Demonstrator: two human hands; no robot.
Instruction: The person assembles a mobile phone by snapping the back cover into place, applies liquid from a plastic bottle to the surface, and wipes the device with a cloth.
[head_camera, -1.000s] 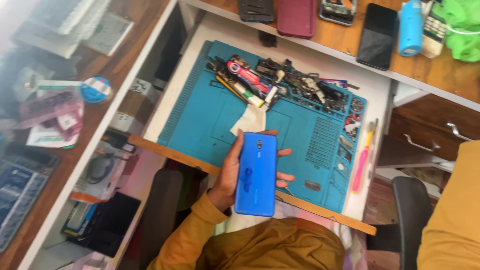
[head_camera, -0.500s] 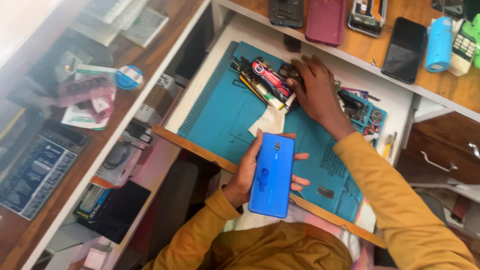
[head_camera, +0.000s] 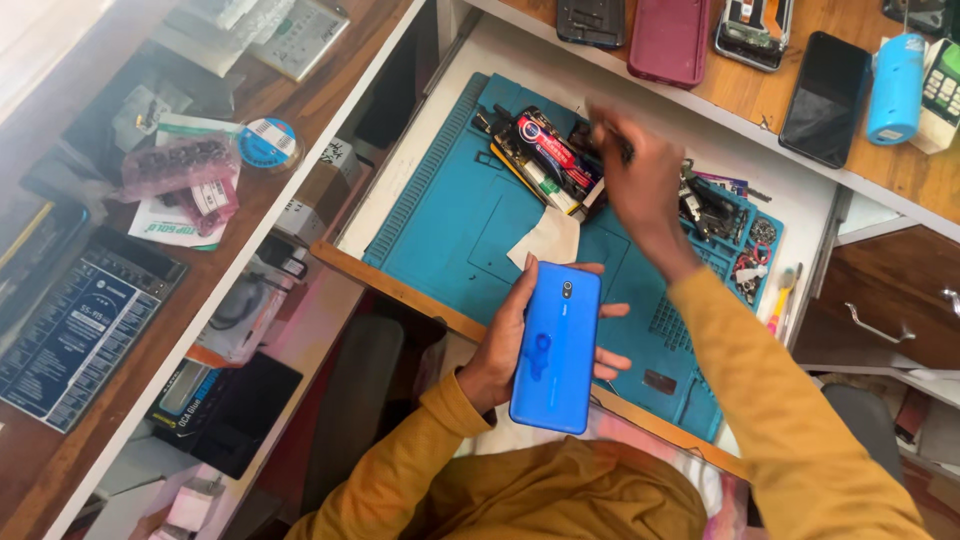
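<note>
— Where's the blue smartphone?
— Back up over the lap, left hand clamped round its edges, keeping it steady.
— The right hand?
— Blurred above the tools on the teal repair mat; grip unclear.

Blue phone in left hand; teal mat beneath; mustard sleeves; maroon case beyond right hand.

One head-worn camera looks steeply down, close above the teal work mat.
</note>
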